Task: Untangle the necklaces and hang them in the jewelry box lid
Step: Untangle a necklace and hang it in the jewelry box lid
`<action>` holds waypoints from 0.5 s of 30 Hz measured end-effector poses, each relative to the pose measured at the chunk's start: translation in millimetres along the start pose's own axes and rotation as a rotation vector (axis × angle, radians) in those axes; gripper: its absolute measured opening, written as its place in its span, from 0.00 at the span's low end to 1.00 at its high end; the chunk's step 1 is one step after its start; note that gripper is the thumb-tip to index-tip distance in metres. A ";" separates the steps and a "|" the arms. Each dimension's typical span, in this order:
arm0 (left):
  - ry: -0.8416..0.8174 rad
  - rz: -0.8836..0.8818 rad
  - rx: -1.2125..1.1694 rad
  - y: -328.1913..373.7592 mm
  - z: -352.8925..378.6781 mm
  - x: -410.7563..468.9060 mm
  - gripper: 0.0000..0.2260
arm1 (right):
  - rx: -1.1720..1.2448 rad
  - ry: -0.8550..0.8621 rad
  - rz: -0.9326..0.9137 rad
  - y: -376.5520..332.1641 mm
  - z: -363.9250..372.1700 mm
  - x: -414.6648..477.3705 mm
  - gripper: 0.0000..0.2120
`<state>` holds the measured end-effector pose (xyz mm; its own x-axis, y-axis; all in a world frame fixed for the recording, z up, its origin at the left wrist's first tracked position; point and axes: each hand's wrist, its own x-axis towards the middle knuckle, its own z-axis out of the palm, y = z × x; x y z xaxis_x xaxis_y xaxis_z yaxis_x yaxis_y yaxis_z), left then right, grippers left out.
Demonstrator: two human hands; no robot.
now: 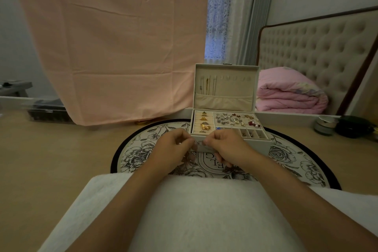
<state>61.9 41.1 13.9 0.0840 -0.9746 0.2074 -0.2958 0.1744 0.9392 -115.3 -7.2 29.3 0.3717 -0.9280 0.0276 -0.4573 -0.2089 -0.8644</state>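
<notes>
A cream jewelry box (263, 143) stands open on a round floral mat, its lid (237, 88) upright. A few thin necklaces (207, 85) hang from hooks at the lid's left; the hooks to the right are bare. Just in front of the box, my left hand (173, 149) and my right hand (227, 146) are close together, each pinching a fine tangled chain (197, 144) stretched between the fingertips. More chain hangs below my left hand. A small reddish piece of jewelry (228, 169) lies on the mat under my right wrist.
The round mat (143, 149) lies on a beige tabletop. The box tray holds gold rings and several earrings. A white towel (204, 210) covers the near edge. Jars (325, 127) stand at the right, a dark case (49, 111) at the left, a pink cloth behind.
</notes>
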 end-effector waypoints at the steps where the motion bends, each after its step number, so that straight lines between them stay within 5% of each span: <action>1: 0.005 0.004 0.010 0.1 0.1 0.4 0.05 | -0.033 -0.012 -0.002 1.0 0.9 0.8 0.10; 9: -0.018 -0.044 0.158 -6.0 -3.4 7.2 0.12 | -0.095 0.020 -0.065 3.6 1.8 4.9 0.07; 15: -0.072 0.137 0.611 -10.3 -28.5 13.3 0.09 | -0.056 0.092 -0.096 5.4 -1.4 7.4 0.05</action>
<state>93.2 30.3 14.8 -0.0508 -0.9599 0.2756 -0.7916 0.2069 0.5750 -116.2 -15.6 25.5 0.3414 -0.9268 0.1564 -0.4686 -0.3121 -0.8264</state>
